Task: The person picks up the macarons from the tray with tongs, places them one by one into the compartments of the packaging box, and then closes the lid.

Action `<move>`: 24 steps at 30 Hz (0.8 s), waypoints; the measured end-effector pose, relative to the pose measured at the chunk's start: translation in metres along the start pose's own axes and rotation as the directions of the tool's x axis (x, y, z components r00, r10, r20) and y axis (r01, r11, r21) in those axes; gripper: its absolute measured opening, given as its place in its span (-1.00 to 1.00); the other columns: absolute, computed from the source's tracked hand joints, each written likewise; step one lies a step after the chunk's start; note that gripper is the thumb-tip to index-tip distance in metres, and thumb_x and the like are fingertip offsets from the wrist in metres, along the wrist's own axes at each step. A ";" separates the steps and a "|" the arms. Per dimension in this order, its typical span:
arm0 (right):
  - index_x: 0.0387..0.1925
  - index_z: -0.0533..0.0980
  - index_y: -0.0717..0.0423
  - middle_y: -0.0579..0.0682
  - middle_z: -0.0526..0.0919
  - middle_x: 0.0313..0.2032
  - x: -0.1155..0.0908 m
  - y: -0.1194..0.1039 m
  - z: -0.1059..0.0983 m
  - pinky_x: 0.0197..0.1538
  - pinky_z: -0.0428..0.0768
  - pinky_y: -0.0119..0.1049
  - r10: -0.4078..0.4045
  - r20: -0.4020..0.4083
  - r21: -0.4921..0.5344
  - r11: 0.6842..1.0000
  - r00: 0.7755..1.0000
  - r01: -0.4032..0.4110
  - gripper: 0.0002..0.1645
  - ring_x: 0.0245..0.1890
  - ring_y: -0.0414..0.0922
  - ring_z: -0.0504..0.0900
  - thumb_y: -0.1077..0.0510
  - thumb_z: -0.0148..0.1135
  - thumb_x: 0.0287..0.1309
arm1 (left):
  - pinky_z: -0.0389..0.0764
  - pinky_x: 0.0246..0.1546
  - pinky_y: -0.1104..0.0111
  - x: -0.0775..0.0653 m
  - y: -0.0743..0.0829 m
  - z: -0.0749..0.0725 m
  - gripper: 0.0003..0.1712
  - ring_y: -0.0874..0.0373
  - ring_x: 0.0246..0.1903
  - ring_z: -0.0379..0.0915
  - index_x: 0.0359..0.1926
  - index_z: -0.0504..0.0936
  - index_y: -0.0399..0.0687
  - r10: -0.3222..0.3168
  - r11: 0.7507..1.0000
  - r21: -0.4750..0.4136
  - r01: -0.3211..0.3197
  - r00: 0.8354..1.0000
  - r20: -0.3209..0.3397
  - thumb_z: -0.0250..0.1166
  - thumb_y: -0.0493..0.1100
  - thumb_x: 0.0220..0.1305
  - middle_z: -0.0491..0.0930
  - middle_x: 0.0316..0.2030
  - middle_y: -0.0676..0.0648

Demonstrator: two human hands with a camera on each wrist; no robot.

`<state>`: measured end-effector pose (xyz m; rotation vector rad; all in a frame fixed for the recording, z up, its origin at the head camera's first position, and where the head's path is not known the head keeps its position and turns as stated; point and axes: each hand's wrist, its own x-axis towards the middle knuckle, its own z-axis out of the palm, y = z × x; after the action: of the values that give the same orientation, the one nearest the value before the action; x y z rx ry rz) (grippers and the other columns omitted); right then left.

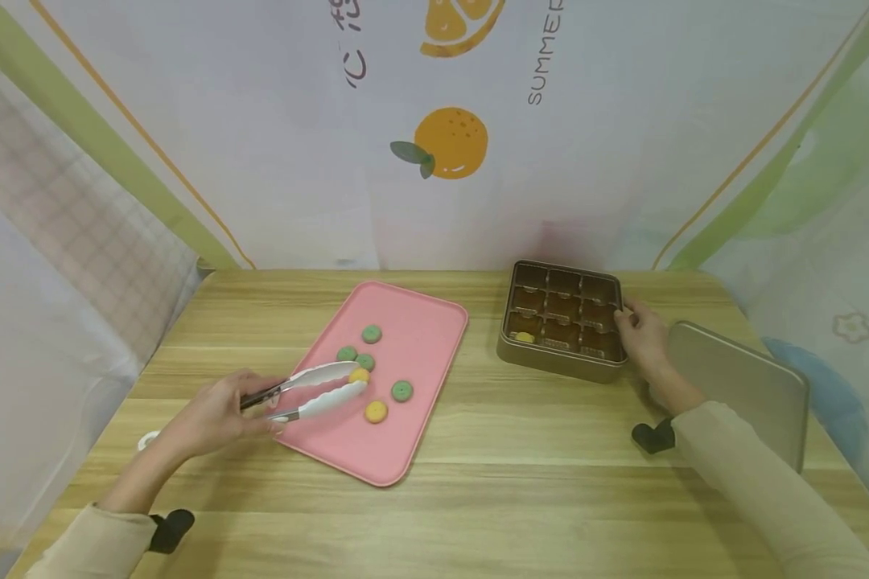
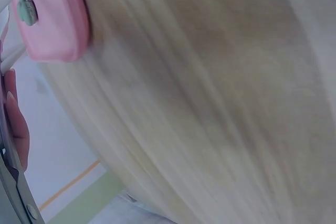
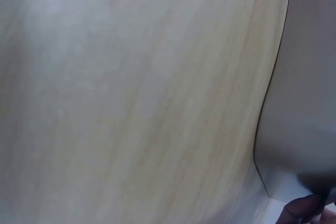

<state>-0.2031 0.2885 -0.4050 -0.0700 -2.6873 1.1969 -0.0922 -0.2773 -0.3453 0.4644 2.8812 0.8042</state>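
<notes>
My left hand [image 1: 213, 414] grips a pair of tongs [image 1: 264, 396] with white tips over the pink tray [image 1: 434, 322]. A yellow macaron-like piece [image 1: 359, 376] sits between the tong tips. Around it on the tray lie several green pieces [image 1: 401, 391] and another yellow piece [image 1: 376, 412]. At the right, my right hand [image 1: 643, 336] holds the right side of a brown tin box [image 1: 561, 366], thumb at the rim; the right wrist view shows its fingertips [image 3: 302, 208] at the box's corner. One yellow piece [image 1: 525, 338] lies in the box's front-left compartment.
A flat metal lid [image 1: 739, 394] lies under and beside the right forearm, with a blue round shape [image 1: 825, 402] past it. Near the left wrist is a small white ring [image 1: 147, 440]. A printed cloth [image 1: 297, 201] hangs behind the wooden table [image 1: 521, 466].
</notes>
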 end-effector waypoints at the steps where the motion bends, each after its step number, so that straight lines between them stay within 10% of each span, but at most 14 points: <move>1: 0.25 0.22 0.48 0.01 0.37 -0.54 0.000 0.000 0.000 -0.66 0.32 -0.42 0.001 0.000 0.001 1.000 1.000 -0.001 -0.44 -0.74 -0.36 0.26 0.14 -0.13 0.39 | 0.33 -0.44 0.39 0.002 0.001 0.000 -0.21 0.08 -0.34 0.32 0.14 0.52 -0.28 -0.004 1.000 -0.004 0.004 1.000 0.003 0.53 -0.02 -0.13 0.55 -0.21 -0.12; 24: 0.25 0.19 0.53 -0.01 0.37 -0.58 -0.001 -0.002 -0.001 -0.66 0.33 -0.44 -0.015 0.020 0.013 1.000 1.000 0.015 -0.44 -0.74 -0.35 0.27 0.17 -0.14 0.39 | 0.33 -0.35 0.32 0.085 0.060 0.015 -0.26 0.05 -0.29 0.32 0.20 0.49 -0.15 0.082 0.993 -0.091 -0.079 0.996 0.029 0.50 -0.11 -0.06 0.53 -0.08 -0.18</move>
<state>-0.2013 0.2881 -0.4031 -0.0360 -2.6928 1.2166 -0.1536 -0.1937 -0.3293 0.5811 2.7985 0.9246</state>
